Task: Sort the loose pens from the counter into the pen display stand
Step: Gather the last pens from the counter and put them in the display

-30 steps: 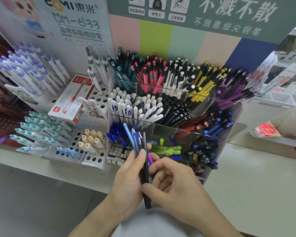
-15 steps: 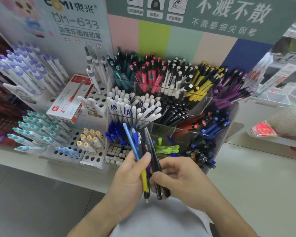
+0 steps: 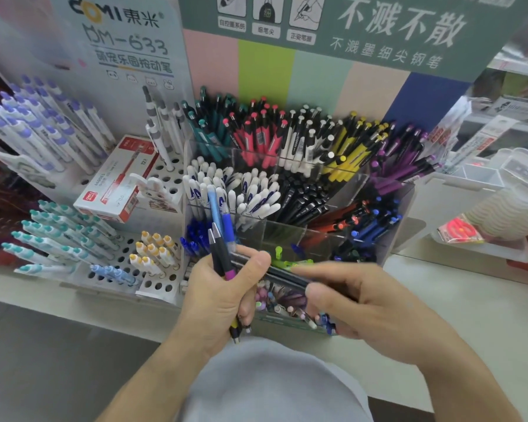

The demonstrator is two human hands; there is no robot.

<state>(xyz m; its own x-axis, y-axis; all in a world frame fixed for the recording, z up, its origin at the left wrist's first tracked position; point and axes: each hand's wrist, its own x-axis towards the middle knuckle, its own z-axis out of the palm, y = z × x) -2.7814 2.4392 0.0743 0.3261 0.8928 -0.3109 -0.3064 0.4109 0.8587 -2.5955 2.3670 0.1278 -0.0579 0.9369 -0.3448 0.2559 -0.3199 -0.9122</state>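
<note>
Now the left hand grips a bundle of pens upright, while the right hand pinches one dark pen lying crosswise, before the pen display stand at the desk's front edge.

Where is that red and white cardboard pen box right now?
In the head view, the red and white cardboard pen box lies at left on the white perforated pen rack, just left of the clear acrylic pen display stand, behind the teal-capped white pens.
</note>
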